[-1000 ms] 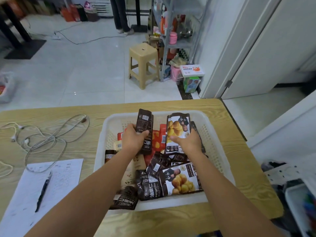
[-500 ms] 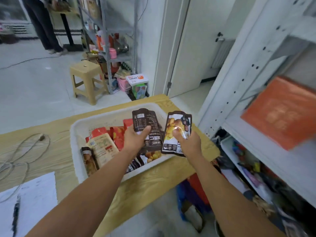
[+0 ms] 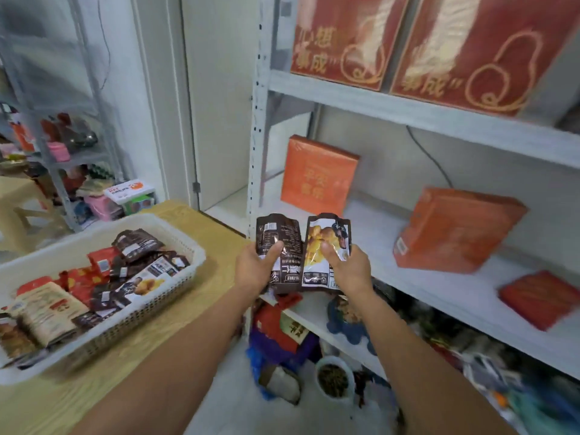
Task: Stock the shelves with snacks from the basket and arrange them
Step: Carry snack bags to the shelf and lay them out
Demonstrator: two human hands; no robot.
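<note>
The left hand (image 3: 255, 271) is gripping a dark pouch (image 3: 280, 251) and the right hand (image 3: 351, 271) a chestnut pouch (image 3: 326, 246), both held upright just before the middle shelf (image 3: 376, 237); they are probably best stood side by side in the bare space between the orange boxes (image 3: 318, 174).

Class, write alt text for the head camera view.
Two hands, left and right, each hold a snack packet up before a white shelf with orange boxes; a basket of snacks sits left.
</note>
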